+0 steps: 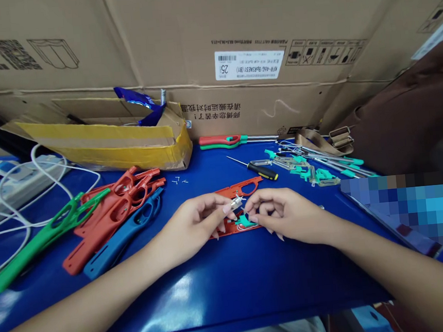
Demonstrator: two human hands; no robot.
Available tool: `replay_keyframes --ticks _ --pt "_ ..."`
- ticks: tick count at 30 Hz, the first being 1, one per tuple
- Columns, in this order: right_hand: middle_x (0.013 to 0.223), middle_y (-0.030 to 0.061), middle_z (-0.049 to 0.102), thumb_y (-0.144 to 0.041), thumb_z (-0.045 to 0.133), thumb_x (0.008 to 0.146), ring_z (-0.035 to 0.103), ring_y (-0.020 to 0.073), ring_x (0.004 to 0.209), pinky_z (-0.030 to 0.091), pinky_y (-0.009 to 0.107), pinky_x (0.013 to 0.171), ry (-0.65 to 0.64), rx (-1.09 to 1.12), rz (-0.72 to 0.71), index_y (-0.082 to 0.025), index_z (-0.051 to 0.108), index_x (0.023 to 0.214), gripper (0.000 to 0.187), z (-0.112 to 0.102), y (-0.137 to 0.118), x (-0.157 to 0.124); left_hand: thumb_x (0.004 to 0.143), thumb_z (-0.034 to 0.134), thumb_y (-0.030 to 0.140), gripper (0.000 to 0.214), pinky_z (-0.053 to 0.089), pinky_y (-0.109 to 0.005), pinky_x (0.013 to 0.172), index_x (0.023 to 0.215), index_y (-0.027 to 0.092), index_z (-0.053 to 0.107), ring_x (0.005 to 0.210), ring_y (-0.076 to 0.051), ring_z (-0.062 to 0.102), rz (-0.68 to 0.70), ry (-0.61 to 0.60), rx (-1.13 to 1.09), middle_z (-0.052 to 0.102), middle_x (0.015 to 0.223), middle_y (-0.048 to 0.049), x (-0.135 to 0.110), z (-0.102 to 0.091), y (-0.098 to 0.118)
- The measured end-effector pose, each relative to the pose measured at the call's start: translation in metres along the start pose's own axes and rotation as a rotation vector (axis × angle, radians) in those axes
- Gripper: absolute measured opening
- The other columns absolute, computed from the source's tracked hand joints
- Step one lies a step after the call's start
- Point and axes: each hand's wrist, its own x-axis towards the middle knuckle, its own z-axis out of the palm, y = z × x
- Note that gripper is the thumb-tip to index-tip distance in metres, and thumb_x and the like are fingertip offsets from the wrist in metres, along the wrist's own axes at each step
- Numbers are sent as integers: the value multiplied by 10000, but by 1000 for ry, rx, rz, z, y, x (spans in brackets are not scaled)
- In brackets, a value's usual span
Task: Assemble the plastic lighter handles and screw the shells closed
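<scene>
My left hand (pixel 201 222) pinches a small pale part with a metal-looking end (pixel 236 203) between thumb and fingers. My right hand (pixel 287 213) is closed close to it, thumb against the fingertips; anything held there is too small to make out. Beneath both hands lie two red lighter shell halves (pixel 234 190), partly covered by my fingers. A green trigger piece (pixel 245 221) and a thin white wire sit in the nearer half. Beyond my right hand, a black-and-yellow screwdriver (pixel 263 171) rests on the blue table (pixel 202 297).
At left are red, blue and green lighter shells (pixel 107 233), beside a power strip (pixel 21 186) with white cables. A yellow-taped cardboard box (pixel 107 145) stands behind. An assembled lighter (pixel 221 141), metal tubes with green parts (pixel 303 166) and a flat dark device (pixel 389 218) lie around.
</scene>
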Motion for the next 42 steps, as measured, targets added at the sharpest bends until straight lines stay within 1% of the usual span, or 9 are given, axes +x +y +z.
replay_keyframes --ticks 3,5,7,12,16,21,30,37,42 --pt "561 -72 528 -335 627 921 491 94 455 474 210 422 -53 75 60 -191 614 1001 165 -1 -1 0 868 709 374 340 498 -210 638 1094 122 733 688 -111 628 -33 -11 -46 765 876 -50 2 -1 -3" --pt "552 -71 533 -357 619 933 488 86 441 480 202 416 -69 94 64 -187 611 976 175 -2 -1 0 847 740 356 338 515 -219 713 1104 138 755 792 -131 672 -16 -22 -61 790 992 -67 4 -2 -6" --pt "546 -73 533 -385 613 942 480 76 424 460 184 396 -74 100 58 -185 612 950 200 -3 -2 0 835 757 345 318 522 -232 770 1083 145 771 870 -153 695 4 -26 -63 795 1046 -71 5 -3 -7" --pt "531 -72 556 -377 586 962 496 67 397 466 173 397 -110 131 65 -179 581 898 209 -5 -5 1 793 794 316 304 544 -267 808 1054 158 783 897 -181 723 32 -15 -66 803 1033 -59 7 -6 -12" --pt "568 -58 588 -344 558 971 526 66 406 476 174 401 -89 155 61 -173 563 848 211 -5 -8 2 775 806 308 305 562 -292 848 1041 159 788 927 -199 738 34 -10 -91 802 1052 -60 9 -8 -14" --pt "540 -75 566 -289 548 977 532 60 407 477 162 418 -89 157 65 -180 543 821 190 -5 -10 2 768 815 305 328 570 -288 870 1058 154 785 948 -200 743 21 0 -99 802 1073 -66 9 -6 -14" --pt "554 -80 567 -249 551 967 525 67 407 484 173 398 -80 186 99 -187 542 829 151 -3 -10 2 779 804 299 314 578 -290 884 1057 155 788 969 -206 745 12 1 -89 800 1086 -66 9 -7 -12" --pt "543 -84 569 -183 543 960 531 56 410 483 158 423 -100 181 92 -180 547 833 127 -5 -10 2 762 810 287 297 587 -285 856 1030 161 795 940 -199 748 4 8 -99 806 1061 -60 10 -6 -12" --pt "567 -79 574 -190 564 952 527 55 408 498 169 425 -99 191 88 -181 556 841 112 -5 -9 2 763 813 291 292 589 -301 857 1023 161 798 943 -208 747 -1 -1 -93 801 1078 -70 8 -6 -11"
